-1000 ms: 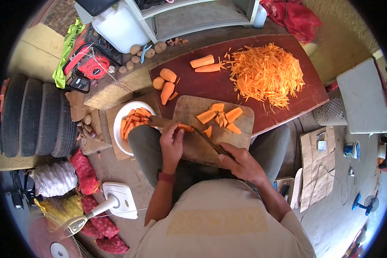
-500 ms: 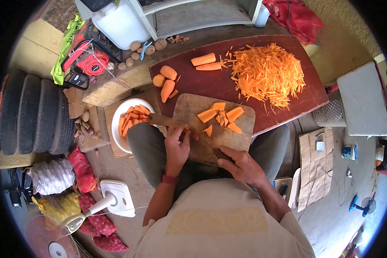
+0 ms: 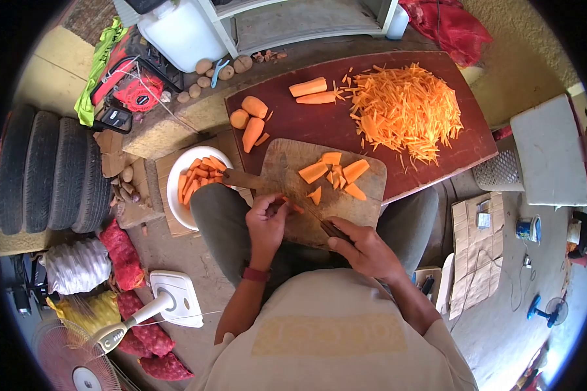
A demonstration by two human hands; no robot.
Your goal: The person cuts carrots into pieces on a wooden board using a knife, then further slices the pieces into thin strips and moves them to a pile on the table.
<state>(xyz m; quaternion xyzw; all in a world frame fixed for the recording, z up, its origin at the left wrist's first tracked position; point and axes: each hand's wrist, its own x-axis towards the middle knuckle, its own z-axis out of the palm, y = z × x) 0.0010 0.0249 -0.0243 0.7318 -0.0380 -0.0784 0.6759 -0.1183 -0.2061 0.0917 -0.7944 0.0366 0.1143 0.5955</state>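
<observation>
My right hand (image 3: 366, 249) is wrapped round the handle of a long knife (image 3: 254, 182). Its blade runs up and left across the wooden cutting board (image 3: 365, 221), the tip reaching past the board's left edge. Close to the blade, my left hand (image 3: 267, 220) pinches a small carrot piece (image 3: 294, 206), mostly hidden by the fingers. Several cut carrot chunks (image 3: 314, 172) lie on the upper half of the board. To the left, a white bowl (image 3: 174, 189) contains more carrot sticks (image 3: 199, 177).
The board overlaps a dark red table (image 3: 293, 124) bearing a heap of carrot shreds (image 3: 407, 111), two long carrot pieces (image 3: 308, 86) and several peeled carrots (image 3: 254, 133). A standing fan (image 3: 111, 335), net sacks (image 3: 120, 254) and tires (image 3: 45, 173) are at left; flattened cardboard (image 3: 477, 254) lies right.
The hands and knife have barely moved. More orange carrot shows beside my left fingertips along the blade, and the whole view has shifted slightly.
</observation>
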